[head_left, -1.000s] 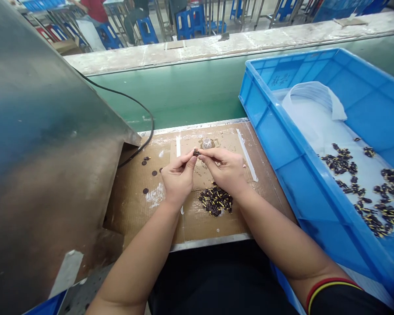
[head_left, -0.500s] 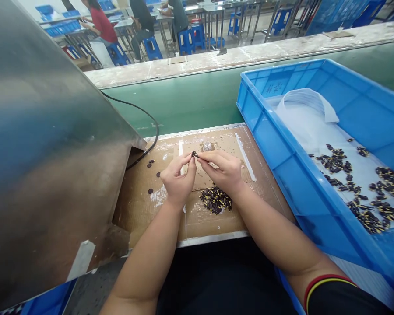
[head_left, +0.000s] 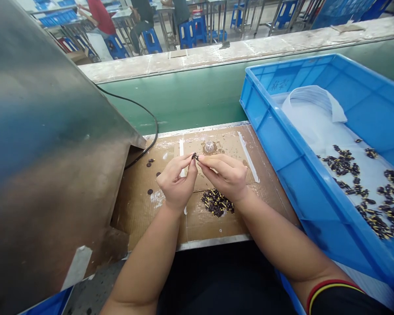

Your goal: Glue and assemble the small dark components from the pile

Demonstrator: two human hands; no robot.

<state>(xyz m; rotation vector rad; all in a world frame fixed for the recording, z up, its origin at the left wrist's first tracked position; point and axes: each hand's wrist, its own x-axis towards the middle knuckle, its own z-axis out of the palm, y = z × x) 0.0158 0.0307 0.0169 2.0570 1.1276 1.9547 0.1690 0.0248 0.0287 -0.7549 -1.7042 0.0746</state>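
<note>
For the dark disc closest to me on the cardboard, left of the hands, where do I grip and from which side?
Probably pinch opposite edges of the dark disc, coming down from above and slightly right: it appears to lie flat on the cardboard, and the metal housing rises to its left. The left hand is nearer, but its fingertips hold a small dark piece.

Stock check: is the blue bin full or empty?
Neither: the blue bin is partly filled. Dark pieces lie in clusters on its white liner, partly bare.
</note>
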